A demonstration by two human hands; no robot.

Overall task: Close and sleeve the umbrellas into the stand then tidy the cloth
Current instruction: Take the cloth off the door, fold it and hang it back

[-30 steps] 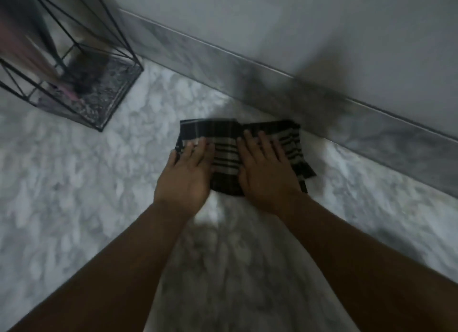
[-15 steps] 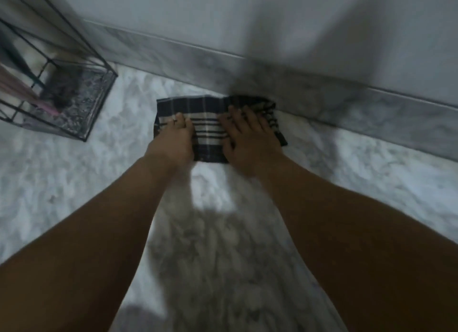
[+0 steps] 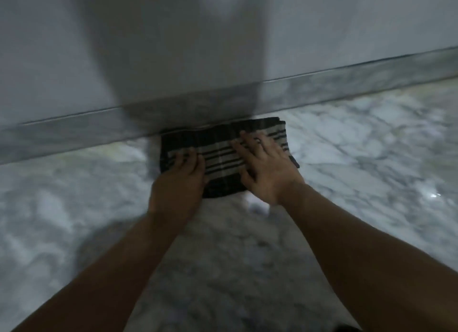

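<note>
A folded dark cloth with pale stripes (image 3: 218,155) lies flat on the marble floor, its far edge against the skirting. My left hand (image 3: 177,185) rests palm down on the cloth's left part, fingers together. My right hand (image 3: 266,168) presses flat on its right part with fingers spread; a ring shows on one finger. Neither hand grips the cloth. The umbrella stand and the umbrellas are out of view.
The white wall (image 3: 74,46) and its grey marble skirting (image 3: 347,83) run across the view just behind the cloth. White-and-grey marble floor (image 3: 371,158) stretches to both sides and toward me. My shadow falls on the wall above the cloth.
The view has swung right, so the wire stand at the left has left the frame. The cloth sits closer to the skirting, with both hands still flat on it.
</note>
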